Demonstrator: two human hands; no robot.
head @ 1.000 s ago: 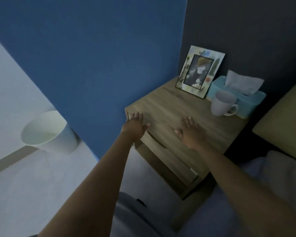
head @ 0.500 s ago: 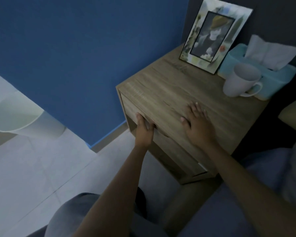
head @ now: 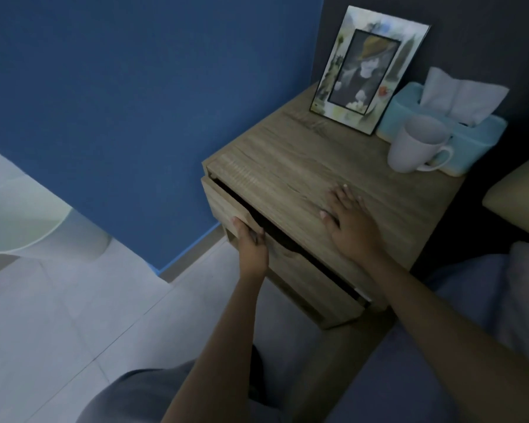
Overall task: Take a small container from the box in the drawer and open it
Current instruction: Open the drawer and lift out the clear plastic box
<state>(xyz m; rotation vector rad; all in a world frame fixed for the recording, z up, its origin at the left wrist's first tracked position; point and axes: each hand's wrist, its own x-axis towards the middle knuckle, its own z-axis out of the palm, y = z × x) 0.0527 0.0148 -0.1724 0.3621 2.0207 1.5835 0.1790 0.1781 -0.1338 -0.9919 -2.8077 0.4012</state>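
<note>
A wooden bedside table (head: pixel 290 166) stands against the blue wall. Its top drawer (head: pixel 223 206) is pulled out a little, leaving a dark gap under the tabletop. My left hand (head: pixel 251 248) grips the drawer's front edge, fingers curled over it. Flat on the tabletop near the front edge lies my right hand (head: pixel 348 221), fingers spread. The drawer's inside is dark; no box or small container shows.
A framed picture (head: pixel 367 74), a white mug (head: pixel 416 145) and a light blue tissue box (head: pixel 449 123) stand at the back of the tabletop. A white bin (head: pixel 28 224) is on the tiled floor at left. A pillow and bedding lie at right.
My left hand has taken hold of the drawer front and the drawer has slid out slightly. My right hand has settled flat on the tabletop. The view has moved closer.
</note>
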